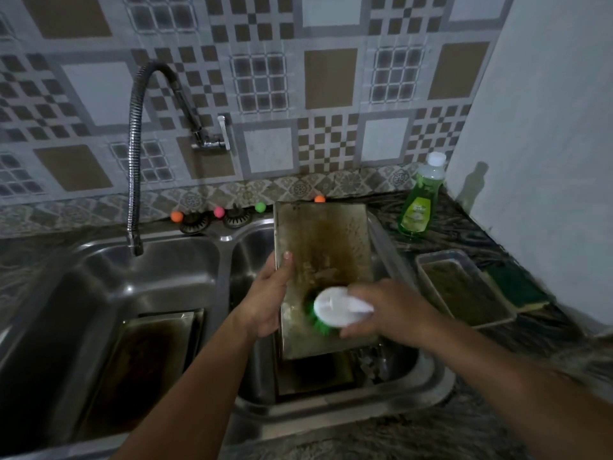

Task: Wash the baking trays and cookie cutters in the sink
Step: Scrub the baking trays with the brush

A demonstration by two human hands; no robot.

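Both forearms are reaching in from the bottom edge toward the right basin of the double sink [434,380]. Left hand [265,300] is clamping the left edge of a stained baking tray [326,247], thumb lying over the rim, tilting it so its far end is leaning near the back wall. Right hand [388,308] is wrapping closed around a white scrub brush [335,310], its green bristles pressing on the tray's lower part. Another tray [146,360] is lying in the left basin under the faucet hose [134,161], with room around it. Soap bottle [419,197] and a small pan [464,287] are crowding the right counter.
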